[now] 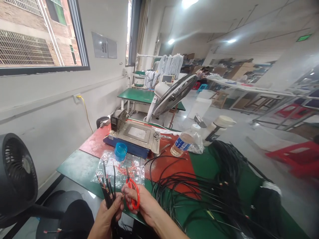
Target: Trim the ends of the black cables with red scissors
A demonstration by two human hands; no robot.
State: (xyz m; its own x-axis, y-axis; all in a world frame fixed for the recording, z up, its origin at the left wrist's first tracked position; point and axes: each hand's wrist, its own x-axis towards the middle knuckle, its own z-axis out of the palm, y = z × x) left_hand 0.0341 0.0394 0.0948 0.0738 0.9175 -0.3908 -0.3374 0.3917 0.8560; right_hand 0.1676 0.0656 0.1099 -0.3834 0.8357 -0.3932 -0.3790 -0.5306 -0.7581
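At lower centre of the frame, our left hand [109,212] is clamped around black cables [107,196]; our right hand [145,200] grips red-handled scissors [129,181], blades upward. A cable pile [225,191] covers the tabletop [81,167], lower right.

The scissors [129,183] show smooth red plastic handles [138,196] from where I stand, with metal blades [128,172]. Matt black sheathing wraps the cables [108,199]; that crinkled bag [140,176] is clear, shiny plastic

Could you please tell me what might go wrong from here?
The scissors in the right grip might nick the left grip, close by with its black cables. The loose cables lie heaped together and could tangle; a tug on them might tip the nearby bottle.
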